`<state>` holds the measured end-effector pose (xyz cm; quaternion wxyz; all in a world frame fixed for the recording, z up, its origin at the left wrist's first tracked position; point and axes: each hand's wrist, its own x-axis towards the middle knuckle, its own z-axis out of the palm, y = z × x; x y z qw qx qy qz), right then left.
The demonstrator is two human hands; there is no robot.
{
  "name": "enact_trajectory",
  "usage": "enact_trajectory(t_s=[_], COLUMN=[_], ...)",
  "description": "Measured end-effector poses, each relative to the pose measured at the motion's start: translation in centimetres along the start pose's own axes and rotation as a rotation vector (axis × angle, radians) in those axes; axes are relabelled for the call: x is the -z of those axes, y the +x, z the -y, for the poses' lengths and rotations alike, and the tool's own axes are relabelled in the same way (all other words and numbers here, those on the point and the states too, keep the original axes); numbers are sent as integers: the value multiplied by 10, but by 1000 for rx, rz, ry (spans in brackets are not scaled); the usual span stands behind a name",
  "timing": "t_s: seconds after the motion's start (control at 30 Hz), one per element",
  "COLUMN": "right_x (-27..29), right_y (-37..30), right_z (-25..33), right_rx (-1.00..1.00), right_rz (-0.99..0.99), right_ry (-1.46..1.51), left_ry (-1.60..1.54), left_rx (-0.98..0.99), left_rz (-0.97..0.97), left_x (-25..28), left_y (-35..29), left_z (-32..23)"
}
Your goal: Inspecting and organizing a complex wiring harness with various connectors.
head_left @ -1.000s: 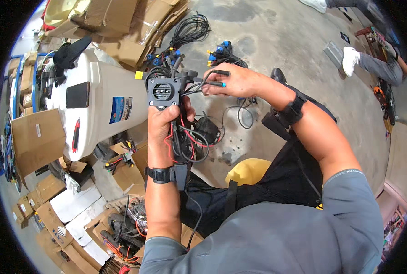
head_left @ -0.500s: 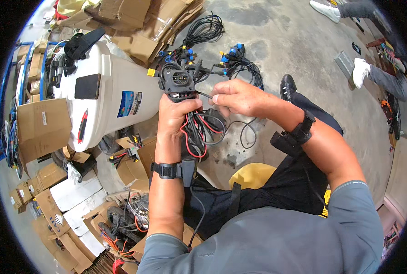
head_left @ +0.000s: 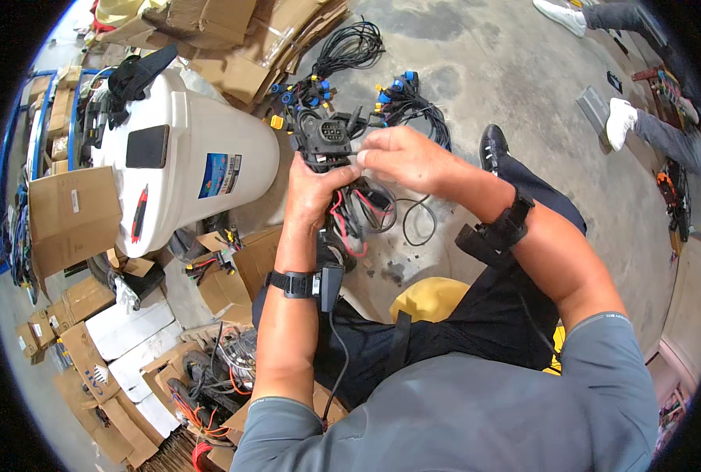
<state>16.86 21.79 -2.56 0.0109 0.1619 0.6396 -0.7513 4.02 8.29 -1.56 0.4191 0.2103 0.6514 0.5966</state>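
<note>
My left hand [head_left: 309,193] is wrapped around a bundled wire harness [head_left: 357,216] of black and red wires. At its top a black multi-pin socket connector [head_left: 334,132] faces upward, above my left thumb. My right hand [head_left: 404,161] is closed, its fingertips pinched close against the connector's right side. Those fingertips hide most of the thin black cable they hold. A loose loop of black cable [head_left: 420,224] hangs below my right hand. A yellow plug [head_left: 277,122] sticks out left of the connector.
Cable coils [head_left: 350,49] with blue and yellow plugs lie on the concrete floor ahead. At left stands a white bin [head_left: 240,149] bearing a phone [head_left: 147,147] and a red-black pen [head_left: 140,212]. Cardboard boxes [head_left: 75,212] crowd the left; another person's legs [head_left: 665,135] are at right.
Both hands have shifted slightly, the left with the harness up and to the right. The connector has turned, and my right fingertips have moved in from the drawn-out cable to its side.
</note>
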Motion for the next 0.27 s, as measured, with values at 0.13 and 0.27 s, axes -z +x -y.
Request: enact_trajectory(t_s=[0.13, 0.27], right_x=[3, 0], right_y=[0, -8], right_z=[5, 22], right_rx=[-12, 17], right_rz=[-25, -63], right_ry=[80, 120], left_ry=[-16, 139], left_rx=[15, -37], left_rz=[46, 68], left_x=[5, 6], left_y=[1, 1], left_z=[4, 3])
